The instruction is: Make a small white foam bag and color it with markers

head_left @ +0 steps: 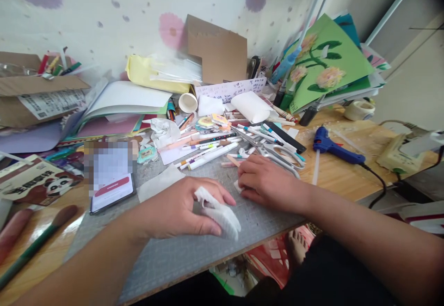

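Observation:
A crumpled white tissue (220, 213) is pinched between the thumb and fingers of my left hand (183, 204), just above the grey cutting mat (173, 264). My right hand (263, 181) rests on the mat with its fingers curled. A small white bit (237, 186) shows at its fingertips, too little of it to name. Right behind that hand lie large scissors (274, 151) with grey handles. Several markers (211, 156) are heaped beyond both hands, and a sheet of white paper (161, 183) lies behind my left wrist.
A phone (113, 181) lies left of my hands, near a green-handled brush (38, 241). On the right are a blue hot glue gun (338, 146) and a power strip (402, 153). Behind stand a paper cup (188, 103), a cardboard box (38, 93) and a green flower picture (329, 65).

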{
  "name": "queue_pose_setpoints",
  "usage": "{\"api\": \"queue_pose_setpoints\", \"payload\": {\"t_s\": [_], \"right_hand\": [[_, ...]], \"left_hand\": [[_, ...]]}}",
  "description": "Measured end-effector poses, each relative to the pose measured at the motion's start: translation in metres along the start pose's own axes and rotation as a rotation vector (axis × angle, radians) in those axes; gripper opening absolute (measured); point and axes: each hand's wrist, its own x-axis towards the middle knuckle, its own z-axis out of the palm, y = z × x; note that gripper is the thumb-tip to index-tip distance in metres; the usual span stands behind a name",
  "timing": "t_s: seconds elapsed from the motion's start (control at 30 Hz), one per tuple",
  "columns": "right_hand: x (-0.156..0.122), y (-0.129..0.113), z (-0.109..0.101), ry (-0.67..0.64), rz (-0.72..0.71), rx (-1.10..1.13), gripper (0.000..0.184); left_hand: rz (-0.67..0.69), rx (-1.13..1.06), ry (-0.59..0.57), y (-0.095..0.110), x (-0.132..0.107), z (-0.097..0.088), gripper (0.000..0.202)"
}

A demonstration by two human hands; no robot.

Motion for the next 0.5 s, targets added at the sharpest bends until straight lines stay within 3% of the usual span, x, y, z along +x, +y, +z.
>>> {"api": "queue_pose_setpoints", "payload": {"t_s": [0.5], "right_hand": [[-0.0054,-0.0094,0.0028,0.169,0.17,0.188,0.014]], "left_hand": [[-0.052,0.254,-0.14,0.0022,0.0015,0.0095,0.014]]}}
